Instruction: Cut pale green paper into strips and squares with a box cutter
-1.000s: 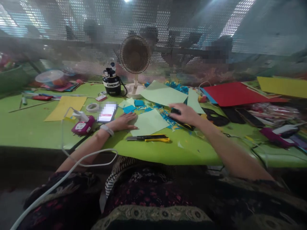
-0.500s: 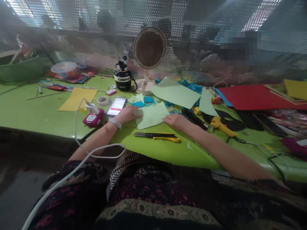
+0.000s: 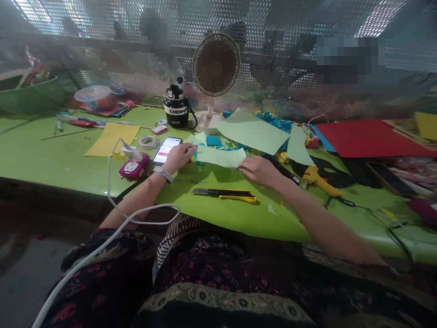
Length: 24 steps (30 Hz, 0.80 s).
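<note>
A pale green sheet of paper [image 3: 221, 157] is stretched between my two hands over the green table. My left hand [image 3: 180, 156] pinches its left end, beside a lit phone [image 3: 167, 149]. At the right end, the fingers of my right hand [image 3: 260, 170] are closed on the lower corner. The sheet looks like a narrow band, folded or tilted; I cannot tell which. In front of it lies a yellow and black box cutter [image 3: 225, 195], its blade end to the left. Small blue paper pieces [image 3: 213, 140] lie behind the sheet.
A magenta power adapter [image 3: 134, 166] with a white cable stands left of the phone. A black bottle [image 3: 176, 108] and a fan [image 3: 216, 66] are at the back. On the right are a yellow glue gun [image 3: 319, 180], larger green paper [image 3: 252, 130] and red sheets [image 3: 372, 138].
Both hands have lifted or folded the green sheet, so its visible face is narrower now. My left hand has shifted slightly and my right hand has closed on the corner.
</note>
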Each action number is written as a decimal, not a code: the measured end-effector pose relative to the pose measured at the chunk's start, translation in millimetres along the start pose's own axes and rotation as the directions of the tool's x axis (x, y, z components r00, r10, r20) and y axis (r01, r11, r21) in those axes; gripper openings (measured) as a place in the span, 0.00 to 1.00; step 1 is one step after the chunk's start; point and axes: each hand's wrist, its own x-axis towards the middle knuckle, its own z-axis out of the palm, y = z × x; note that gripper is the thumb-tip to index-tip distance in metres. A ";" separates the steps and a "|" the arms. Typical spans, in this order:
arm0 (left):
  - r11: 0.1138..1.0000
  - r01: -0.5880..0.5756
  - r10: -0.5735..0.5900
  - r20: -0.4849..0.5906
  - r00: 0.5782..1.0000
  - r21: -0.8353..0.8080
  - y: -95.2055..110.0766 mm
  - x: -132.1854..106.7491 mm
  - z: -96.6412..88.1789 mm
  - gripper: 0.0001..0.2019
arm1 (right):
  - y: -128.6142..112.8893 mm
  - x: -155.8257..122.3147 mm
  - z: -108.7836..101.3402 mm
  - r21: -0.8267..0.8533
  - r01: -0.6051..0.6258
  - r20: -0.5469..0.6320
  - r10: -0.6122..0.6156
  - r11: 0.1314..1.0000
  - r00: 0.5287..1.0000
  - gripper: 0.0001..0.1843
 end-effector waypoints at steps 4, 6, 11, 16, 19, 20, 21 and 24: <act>0.880 0.018 0.159 0.331 0.930 -0.474 1.3 -5.9 -5.1 0.38 | -5.2 -5.0 -10.5 0.095 -0.040 -0.012 0.041 0.995 0.999 0.17; 0.848 -0.003 0.236 0.372 0.898 -0.531 0.9 -7.2 -4.1 0.44 | -6.6 -5.6 -11.1 0.135 -0.043 0.001 0.043 0.990 0.999 0.16; 0.870 0.015 0.165 0.319 0.933 -0.494 -3.5 -4.6 -3.6 0.50 | -12.2 -7.5 -8.6 0.243 -0.011 0.055 -0.003 0.970 0.998 0.14; 0.975 -0.189 0.214 0.258 0.942 -0.120 -5.8 0.1 -8.6 0.26 | -17.4 -11.8 -8.4 0.325 -0.002 0.100 -0.032 0.946 0.994 0.11; 0.915 -0.372 0.349 0.157 0.924 0.154 -0.3 0.0 -9.9 0.15 | -17.0 -13.2 -7.8 0.359 -0.018 0.098 -0.018 0.933 0.995 0.10; 0.893 -0.421 0.397 0.162 0.903 0.160 2.0 -0.8 -8.8 0.16 | -16.6 -13.2 -7.2 0.373 -0.022 0.097 -0.016 0.928 0.995 0.10; 0.880 -0.460 0.437 0.182 0.881 0.115 4.0 -2.0 -6.7 0.16 | -16.2 -13.1 -6.7 0.387 -0.027 0.097 -0.012 0.922 0.995 0.10; 0.892 -0.420 0.453 0.325 0.830 -0.168 6.6 -5.9 3.2 0.19 | -16.1 -12.7 -6.4 0.437 -0.079 0.123 0.027 0.896 0.992 0.10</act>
